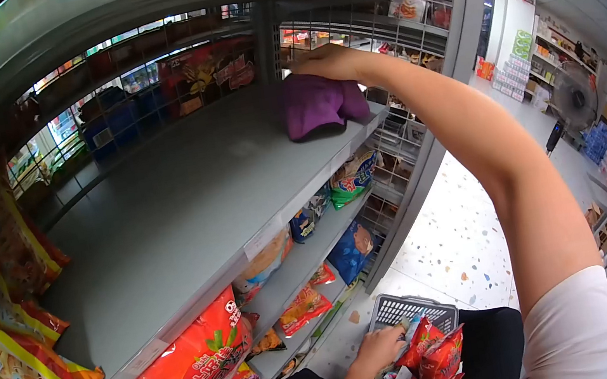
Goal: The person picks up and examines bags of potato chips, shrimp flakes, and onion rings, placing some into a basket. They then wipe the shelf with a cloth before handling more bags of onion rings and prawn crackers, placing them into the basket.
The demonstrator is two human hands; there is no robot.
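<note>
Two bare hands of one person are at work by a grey shelf. The right hand has its fingers bent and closed on the upper part of a purple cloth; the fingertips are not clear to see, so I cannot tell how each one lies. The cloth is bunched and rests on the shelf surface, at its right end, just beside the wire mesh. The right arm is raised and reaches far forward from the white sleeve, with the elbow bent a little and the wrist turned so that the back of the hand is up.

The left hand is low, over the left side of a grey basket, which stands between two dark-clothed knees. Its fingers are partly bent and are near or on the packets inside; if they grip something, I cannot tell. The left forearm comes up from the bottom edge of the view. Several red packets are in the basket, to the right of this hand.

At the left end of the same shelf stand yellow and red snack bags. A big red bag is on the level below.
</note>
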